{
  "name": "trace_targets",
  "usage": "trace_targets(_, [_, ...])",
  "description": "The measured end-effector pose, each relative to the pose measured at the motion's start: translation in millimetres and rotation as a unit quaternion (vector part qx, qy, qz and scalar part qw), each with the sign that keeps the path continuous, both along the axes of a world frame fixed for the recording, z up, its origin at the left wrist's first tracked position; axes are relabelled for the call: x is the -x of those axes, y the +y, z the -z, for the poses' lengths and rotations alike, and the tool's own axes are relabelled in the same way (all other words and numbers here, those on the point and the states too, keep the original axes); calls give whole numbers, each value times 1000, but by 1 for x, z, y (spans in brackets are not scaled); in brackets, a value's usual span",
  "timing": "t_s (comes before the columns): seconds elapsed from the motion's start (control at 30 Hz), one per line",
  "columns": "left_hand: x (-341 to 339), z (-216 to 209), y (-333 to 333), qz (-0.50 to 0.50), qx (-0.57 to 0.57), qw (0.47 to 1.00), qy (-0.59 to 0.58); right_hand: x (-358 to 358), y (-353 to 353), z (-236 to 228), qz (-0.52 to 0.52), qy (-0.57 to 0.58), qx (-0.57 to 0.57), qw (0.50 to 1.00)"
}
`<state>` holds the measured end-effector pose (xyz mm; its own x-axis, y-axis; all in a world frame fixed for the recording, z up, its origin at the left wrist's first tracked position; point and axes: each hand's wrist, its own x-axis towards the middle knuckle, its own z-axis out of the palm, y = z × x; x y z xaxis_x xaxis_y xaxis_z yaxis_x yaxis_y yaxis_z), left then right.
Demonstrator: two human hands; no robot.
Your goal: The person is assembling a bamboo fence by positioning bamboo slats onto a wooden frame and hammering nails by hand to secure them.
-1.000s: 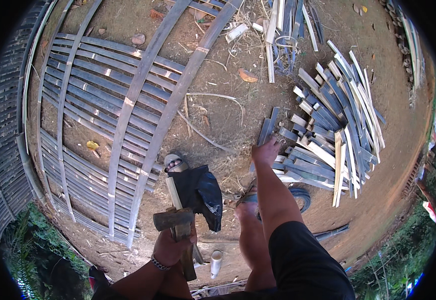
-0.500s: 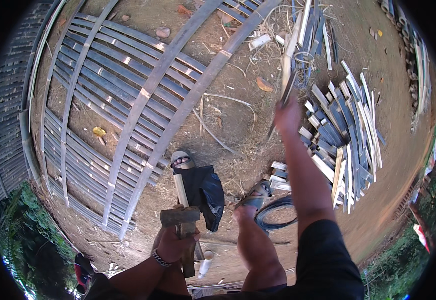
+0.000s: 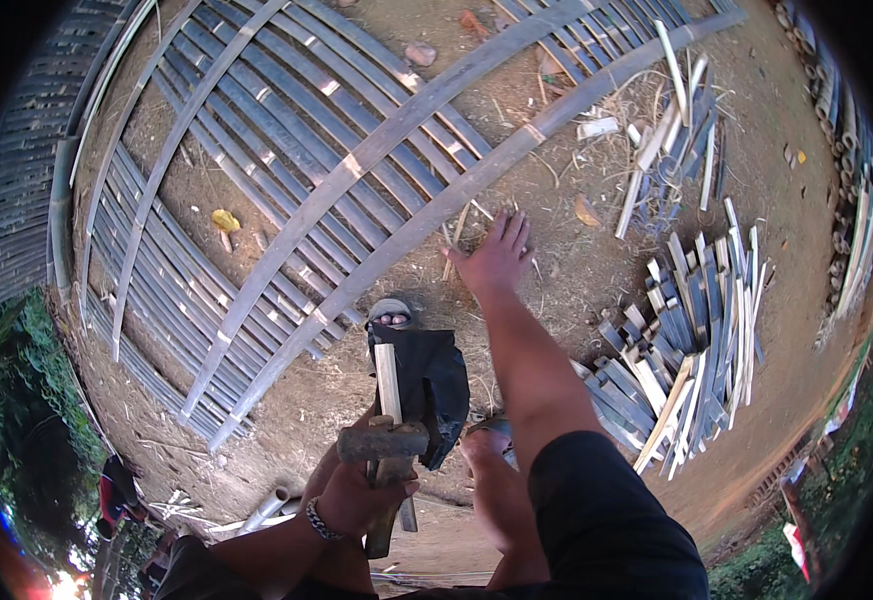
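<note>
My left hand [image 3: 357, 495] is closed around the wooden handle of a hammer [image 3: 384, 442], its thick head across the top of my fist. A pale wooden strip [image 3: 388, 380] stands up behind the head; whether my hand also grips it is unclear. Just beyond hangs a black plastic sheet or bag [image 3: 439, 385]. My right hand [image 3: 497, 255] is stretched forward, empty, fingers spread, above the ground near the edge of a slatted bamboo frame [image 3: 337, 180]. Long split-bamboo rails cross its several dark slats.
A fanned pile of split bamboo pieces [image 3: 702, 330] lies to the right. More strips and blue ties [image 3: 667, 150] lie beyond it. My sandalled foot [image 3: 391, 314] stands beside the frame. Another slatted bamboo panel [image 3: 27, 150] lies far left, and bamboo poles [image 3: 847, 180] are stacked far right.
My right hand has moved left from the bamboo strips toward the frame. The long dark, narrow piece it held is gone from it, and its fingers have opened. My left hand still grips the hammer.
</note>
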<state>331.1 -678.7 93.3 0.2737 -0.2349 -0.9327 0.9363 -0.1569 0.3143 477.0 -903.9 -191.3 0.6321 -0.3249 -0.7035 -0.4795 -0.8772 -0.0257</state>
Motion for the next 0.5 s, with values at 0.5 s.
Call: trace_targets(0.5, [50, 21, 19, -42, 22, 986, -160, 81, -24, 102, -61, -162, -61, 983])
